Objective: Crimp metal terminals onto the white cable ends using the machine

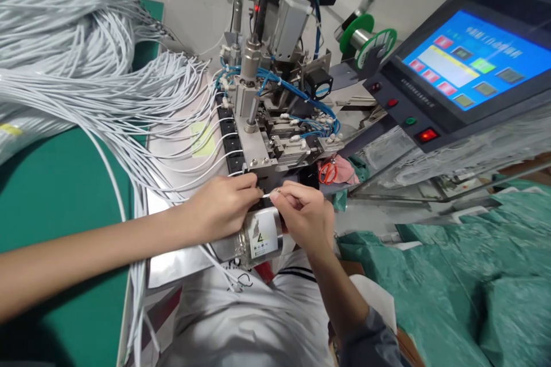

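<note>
Between my two hands runs a short stretch of white cable (pixel 267 195), just in front of the machine. My left hand (pixel 224 203) is closed, its thumb and fingers pinching the cable. The fingertips of my right hand (pixel 303 206) pinch the same cable near its end; the very tip is mostly hidden by the fingers. Behind the hands stands a soldering-type machine (pixel 258 120) with metal cylinders and blue air tubes. Several white cables lead into its row of black holders (pixel 230 143). Below the hands sits a metal box with a white label (pixel 263 235).
Bundled white cables (pixel 64 28) cover the green table (pixel 64 195) on the left. A control panel with a lit blue screen (pixel 477 63) juts in at upper right. A green wire spool (pixel 365 40) and orange-handled scissors (pixel 328 172) are near the machine. Green sheeting (pixel 473 275) lies at right.
</note>
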